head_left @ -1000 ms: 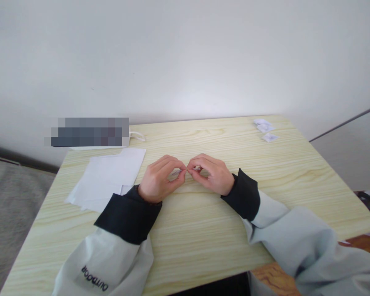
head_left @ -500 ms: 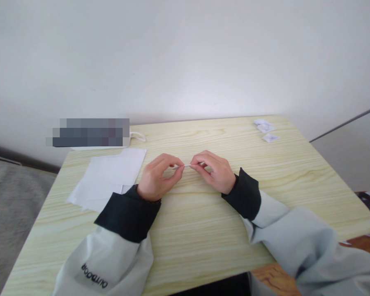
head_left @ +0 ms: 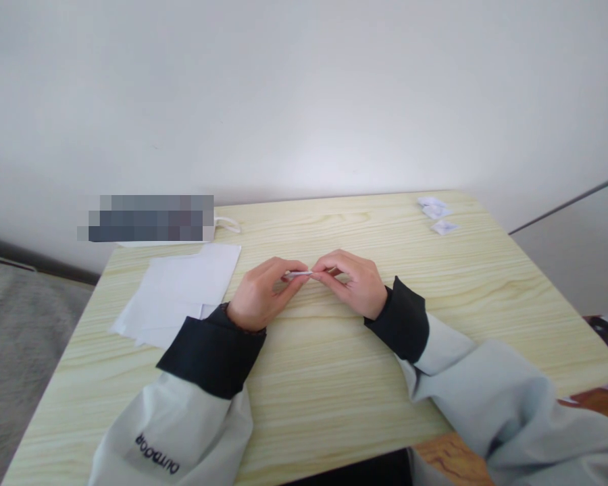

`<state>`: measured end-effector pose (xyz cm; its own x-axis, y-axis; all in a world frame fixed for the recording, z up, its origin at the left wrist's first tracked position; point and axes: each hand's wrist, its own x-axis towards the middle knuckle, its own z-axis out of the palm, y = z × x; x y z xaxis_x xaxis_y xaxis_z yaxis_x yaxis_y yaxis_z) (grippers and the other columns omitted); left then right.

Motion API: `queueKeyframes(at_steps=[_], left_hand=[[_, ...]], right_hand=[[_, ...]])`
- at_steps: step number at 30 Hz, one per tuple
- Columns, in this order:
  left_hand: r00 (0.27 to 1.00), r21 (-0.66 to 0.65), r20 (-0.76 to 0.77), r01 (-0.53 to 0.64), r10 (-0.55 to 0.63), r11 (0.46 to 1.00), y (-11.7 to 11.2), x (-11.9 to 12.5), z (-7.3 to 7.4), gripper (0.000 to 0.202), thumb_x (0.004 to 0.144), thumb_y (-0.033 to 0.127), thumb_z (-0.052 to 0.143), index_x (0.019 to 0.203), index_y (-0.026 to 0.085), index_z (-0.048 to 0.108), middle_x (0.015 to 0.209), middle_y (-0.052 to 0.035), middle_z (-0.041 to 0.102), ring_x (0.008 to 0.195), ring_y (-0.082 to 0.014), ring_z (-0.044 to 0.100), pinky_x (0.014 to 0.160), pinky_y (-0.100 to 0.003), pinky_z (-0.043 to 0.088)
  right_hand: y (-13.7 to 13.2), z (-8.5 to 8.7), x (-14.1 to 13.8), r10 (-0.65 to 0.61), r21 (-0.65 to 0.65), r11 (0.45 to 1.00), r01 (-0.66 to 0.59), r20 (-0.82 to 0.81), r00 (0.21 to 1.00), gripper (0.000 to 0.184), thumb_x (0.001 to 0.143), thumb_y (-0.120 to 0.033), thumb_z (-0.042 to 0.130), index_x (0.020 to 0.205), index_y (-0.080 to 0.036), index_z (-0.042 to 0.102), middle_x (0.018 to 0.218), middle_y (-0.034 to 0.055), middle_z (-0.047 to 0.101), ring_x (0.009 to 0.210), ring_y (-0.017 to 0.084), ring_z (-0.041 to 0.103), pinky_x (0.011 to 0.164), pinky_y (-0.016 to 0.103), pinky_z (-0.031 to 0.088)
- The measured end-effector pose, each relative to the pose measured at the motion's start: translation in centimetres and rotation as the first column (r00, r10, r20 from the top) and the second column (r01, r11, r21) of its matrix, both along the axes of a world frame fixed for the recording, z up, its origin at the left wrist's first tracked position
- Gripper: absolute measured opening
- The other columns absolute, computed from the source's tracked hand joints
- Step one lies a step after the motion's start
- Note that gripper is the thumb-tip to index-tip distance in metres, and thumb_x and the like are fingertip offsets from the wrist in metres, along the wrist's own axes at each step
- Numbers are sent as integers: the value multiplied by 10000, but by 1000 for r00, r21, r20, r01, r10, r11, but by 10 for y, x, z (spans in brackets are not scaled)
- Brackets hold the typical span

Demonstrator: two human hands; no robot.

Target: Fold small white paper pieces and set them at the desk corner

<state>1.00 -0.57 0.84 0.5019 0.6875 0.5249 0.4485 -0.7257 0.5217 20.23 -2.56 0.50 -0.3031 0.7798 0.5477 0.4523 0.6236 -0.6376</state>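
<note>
Between my two hands, over the middle of the table, is a small folded piece of paper (head_left: 298, 273), white and seen nearly edge-on. My left hand (head_left: 261, 290) pinches it between thumb and fingers, and its left part shows inside the curve of that hand. At its right end, my right hand (head_left: 352, 280) has thumb and forefinger pressed together on it. The fingertips of both hands almost meet. How the paper is folded cannot be made out, as the fingers cover much of it.
Loose white paper sheets (head_left: 182, 290) lie left of my left hand. Behind them stands a blurred-out object (head_left: 149, 226) with a white loop (head_left: 228, 223) at its side. Several small folded papers (head_left: 443, 227) rest at the table's far right. A white wall (head_left: 304, 101) borders the table (head_left: 309, 391).
My left hand has shifted slightly right, its fingertips closer to my right hand. More of the folded paper shows inside the left hand's curve. My right hand has barely moved.
</note>
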Motion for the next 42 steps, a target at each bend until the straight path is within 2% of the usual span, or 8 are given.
queueKeyframes(at_steps=[5,11,16,21,26,29,34,42], left_hand=[[1000,38,9,17,-17,999,0,0,0,88,848,203,560,845,151,631,765,-35,681,677,-118,620,643,-217,488],[999,77,34,-14,11,997,-3,1,2,77,833,193,587,823,147,648,757,-38,699,688,-126,640,655,-219,496],[998,-25,35,-59,59,998,-1,1,0,136,828,262,603,850,152,681,807,-21,728,715,-126,669,672,-193,511],[990,-124,8,-138,140,983,1,-1,-3,199,848,303,564,903,163,693,880,-12,735,737,-129,679,684,-189,525],[991,-159,37,-119,126,980,-1,-1,-2,187,863,283,536,902,166,677,722,15,721,626,-102,662,653,-183,521],[992,-174,31,-111,118,978,-2,-1,-1,182,854,298,545,872,165,668,731,13,720,618,-99,655,619,-177,512],[996,-128,1,-90,91,988,-2,1,2,160,827,298,578,865,168,663,774,10,716,572,-80,613,561,-163,482],[998,-42,-24,-67,66,997,-4,1,3,127,831,243,566,841,155,657,753,-4,702,620,-91,619,602,-171,487]], right_hand=[[-1,-1,-1,44,-15,999,-44,12,999,79,862,-241,542,853,-186,598,810,32,648,714,110,603,631,216,540],[-1,3,-2,6,39,999,-8,55,998,91,873,-214,535,829,-187,609,775,25,659,709,111,608,658,216,502],[0,2,-1,-24,7,1000,23,46,999,96,866,-213,545,819,-186,625,778,24,674,708,109,618,654,206,502],[1,-1,1,-75,-44,996,73,-33,997,110,871,-217,532,851,-175,632,807,30,668,731,107,629,673,201,525],[1,0,0,-106,-113,989,99,-57,993,90,848,-229,571,838,-179,646,760,22,684,692,116,646,655,216,533],[2,-2,0,-112,-149,984,98,-89,990,90,833,-246,594,828,-180,655,759,17,695,688,117,658,655,215,543],[2,-4,0,-68,-143,988,59,-62,996,83,826,-240,598,823,-184,659,767,5,706,664,105,665,649,198,550],[1,-4,-2,-22,-49,999,22,12,1000,60,819,-231,606,811,-185,643,757,-2,694,635,88,648,611,172,534]])
